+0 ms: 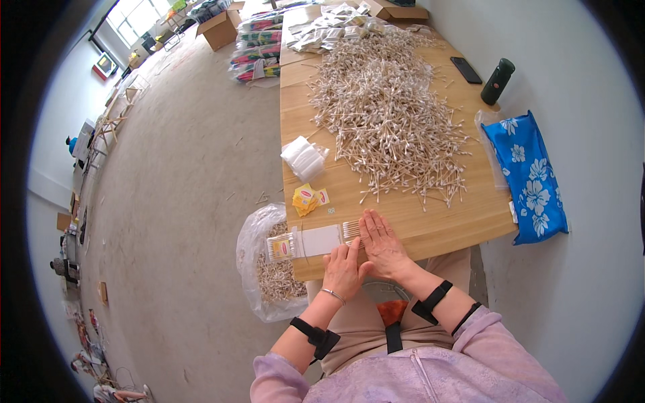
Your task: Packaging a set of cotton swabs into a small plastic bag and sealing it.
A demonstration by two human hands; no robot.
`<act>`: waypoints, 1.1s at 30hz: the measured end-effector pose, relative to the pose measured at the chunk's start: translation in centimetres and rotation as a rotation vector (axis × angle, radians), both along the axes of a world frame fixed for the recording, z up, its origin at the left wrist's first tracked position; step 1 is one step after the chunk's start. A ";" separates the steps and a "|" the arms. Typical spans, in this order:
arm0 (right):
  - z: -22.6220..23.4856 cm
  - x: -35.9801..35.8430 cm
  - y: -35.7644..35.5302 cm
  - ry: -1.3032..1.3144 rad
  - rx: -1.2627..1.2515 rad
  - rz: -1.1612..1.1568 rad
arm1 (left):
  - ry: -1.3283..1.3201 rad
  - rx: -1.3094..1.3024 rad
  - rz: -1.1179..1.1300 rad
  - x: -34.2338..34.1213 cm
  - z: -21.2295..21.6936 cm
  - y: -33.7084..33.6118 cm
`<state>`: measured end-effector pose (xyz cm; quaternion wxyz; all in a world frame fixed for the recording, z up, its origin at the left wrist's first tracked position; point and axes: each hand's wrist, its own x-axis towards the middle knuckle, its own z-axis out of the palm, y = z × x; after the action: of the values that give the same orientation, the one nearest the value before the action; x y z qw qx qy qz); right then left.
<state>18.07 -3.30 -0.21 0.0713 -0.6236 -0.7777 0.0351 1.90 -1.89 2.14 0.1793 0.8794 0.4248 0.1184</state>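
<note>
My flat right hand (384, 250) touches cotton swabs (350, 230) near the worktop (443, 225)'s front edge; whether my left hand (343, 273) pinches, I can't tell.

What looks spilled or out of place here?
A few apparent cotton swabs lie on the floor, left of the table, apart from the big pile and outside the plastic bag; they seem dropped.

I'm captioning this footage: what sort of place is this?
Probably a packing workshop: a loose heap of cotton swabs lies on the wooden table, with yellow cards and plastic bags near its left edge.
</note>
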 end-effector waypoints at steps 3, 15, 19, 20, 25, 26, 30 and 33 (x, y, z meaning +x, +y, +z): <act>0.0 0.0 0.0 -0.058 0.053 -0.002 | -0.006 -0.030 0.006 0.1 0.1 0.1; 0.6 -0.2 -0.1 0.057 -0.024 -0.011 | -0.017 -0.089 0.085 0.8 0.3 0.7; 0.6 -0.2 0.0 0.070 -0.021 -0.015 | -0.009 -0.124 0.089 0.8 0.4 0.8; 0.5 -0.1 0.0 0.057 -0.020 -0.016 | -0.020 -0.141 0.093 0.9 0.4 0.9; 0.3 -0.2 -0.1 0.065 0.020 -0.009 | -0.061 -0.174 0.139 1.1 0.4 1.3; 0.3 -0.1 -0.1 0.091 0.026 -0.006 | -0.046 -0.176 0.143 1.2 0.4 1.4; 0.2 -0.2 -0.1 0.100 0.047 -0.021 | -0.018 -0.199 0.129 1.2 0.5 1.4; 0.3 -0.2 -0.1 0.114 0.026 -0.015 | -0.007 -0.227 0.138 1.1 0.6 1.5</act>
<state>17.86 -3.43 0.13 0.1237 -0.6254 -0.7681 0.0600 3.04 -0.43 2.70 0.2707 0.8216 0.4944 0.0849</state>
